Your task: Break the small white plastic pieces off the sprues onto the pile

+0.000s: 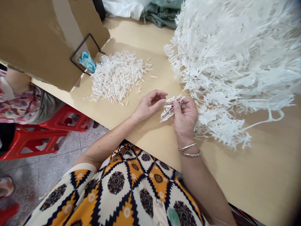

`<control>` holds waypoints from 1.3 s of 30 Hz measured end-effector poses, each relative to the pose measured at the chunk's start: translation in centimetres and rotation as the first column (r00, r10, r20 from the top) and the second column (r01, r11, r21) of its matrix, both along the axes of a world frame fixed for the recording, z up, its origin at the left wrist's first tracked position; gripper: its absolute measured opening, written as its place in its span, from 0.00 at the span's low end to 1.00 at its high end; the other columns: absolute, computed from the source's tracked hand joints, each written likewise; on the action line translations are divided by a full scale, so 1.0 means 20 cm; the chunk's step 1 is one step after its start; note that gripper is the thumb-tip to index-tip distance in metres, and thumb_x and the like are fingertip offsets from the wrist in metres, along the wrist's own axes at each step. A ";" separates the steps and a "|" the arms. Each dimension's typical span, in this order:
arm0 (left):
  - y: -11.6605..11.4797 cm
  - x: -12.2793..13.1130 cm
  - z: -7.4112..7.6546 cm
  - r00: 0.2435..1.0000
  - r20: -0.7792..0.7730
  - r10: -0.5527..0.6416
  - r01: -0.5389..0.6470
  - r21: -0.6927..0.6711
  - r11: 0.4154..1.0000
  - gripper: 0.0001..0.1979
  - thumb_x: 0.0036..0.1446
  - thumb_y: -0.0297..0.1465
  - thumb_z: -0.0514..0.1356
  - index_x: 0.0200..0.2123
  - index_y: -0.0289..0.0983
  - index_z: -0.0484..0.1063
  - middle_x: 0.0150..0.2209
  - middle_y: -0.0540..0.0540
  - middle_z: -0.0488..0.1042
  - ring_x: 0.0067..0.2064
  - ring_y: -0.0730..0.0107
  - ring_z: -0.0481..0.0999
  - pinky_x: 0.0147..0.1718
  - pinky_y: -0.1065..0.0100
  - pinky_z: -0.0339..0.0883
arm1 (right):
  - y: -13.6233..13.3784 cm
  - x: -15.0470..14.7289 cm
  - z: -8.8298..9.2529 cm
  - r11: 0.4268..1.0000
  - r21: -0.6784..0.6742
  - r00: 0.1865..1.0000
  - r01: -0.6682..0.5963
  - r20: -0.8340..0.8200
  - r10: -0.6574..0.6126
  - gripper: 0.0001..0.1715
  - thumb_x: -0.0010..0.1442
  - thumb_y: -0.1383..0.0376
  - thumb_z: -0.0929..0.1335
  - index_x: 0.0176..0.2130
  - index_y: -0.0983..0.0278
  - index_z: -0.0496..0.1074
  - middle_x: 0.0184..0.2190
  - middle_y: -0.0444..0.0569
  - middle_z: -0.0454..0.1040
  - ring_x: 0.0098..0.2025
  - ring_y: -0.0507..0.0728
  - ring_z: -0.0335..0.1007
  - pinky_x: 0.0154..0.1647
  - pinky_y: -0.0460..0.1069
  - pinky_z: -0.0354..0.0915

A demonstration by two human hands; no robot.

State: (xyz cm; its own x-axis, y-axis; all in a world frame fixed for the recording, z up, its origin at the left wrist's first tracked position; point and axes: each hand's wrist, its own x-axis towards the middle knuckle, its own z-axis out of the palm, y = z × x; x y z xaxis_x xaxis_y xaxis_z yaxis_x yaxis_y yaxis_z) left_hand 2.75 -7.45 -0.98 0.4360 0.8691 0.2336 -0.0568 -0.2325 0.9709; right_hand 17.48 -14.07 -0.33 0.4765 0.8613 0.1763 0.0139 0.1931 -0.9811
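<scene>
Pinched between the thumb and fingers of my right hand (185,114) is a small cluster of branching white plastic pieces (167,112), which hangs out toward the left. My left hand (150,103) is at the left edge of that cluster, its thumb and fingers curved with a small gap between them; I see nothing held there. Close to my right hand spreads a large tangled heap of white branched plastic (235,62). Beyond my left hand lies a lower pile of short, loose white pieces (118,77).
A cardboard box (42,37) stands at the left of the tan tabletop (258,175). Beside it are a black wire frame (80,47) and a blue-and-white item (87,61). Cloth (162,12) lies at the back. Red stools (35,141) and a seated person (21,100) are at the left.
</scene>
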 end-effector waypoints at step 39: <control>-0.02 0.06 0.05 0.808 -0.447 0.383 -0.167 0.451 0.877 0.10 0.71 0.27 0.56 0.34 0.37 0.70 0.33 0.48 0.71 0.36 0.69 0.71 0.38 0.67 0.66 | -0.05 -0.02 0.02 0.989 0.093 0.862 -0.119 0.504 0.056 0.04 0.70 0.63 0.67 0.40 0.60 0.69 0.34 0.43 0.71 0.35 0.52 0.69 0.39 0.50 0.67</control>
State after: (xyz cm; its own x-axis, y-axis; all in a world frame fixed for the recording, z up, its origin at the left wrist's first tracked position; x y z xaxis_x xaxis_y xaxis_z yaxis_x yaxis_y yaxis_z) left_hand 3.89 -7.91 -0.01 0.3396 0.8614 0.3777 0.5411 -0.5074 0.6707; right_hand 17.03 -14.99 0.06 0.2217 0.8537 0.4712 0.4728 0.3285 -0.8177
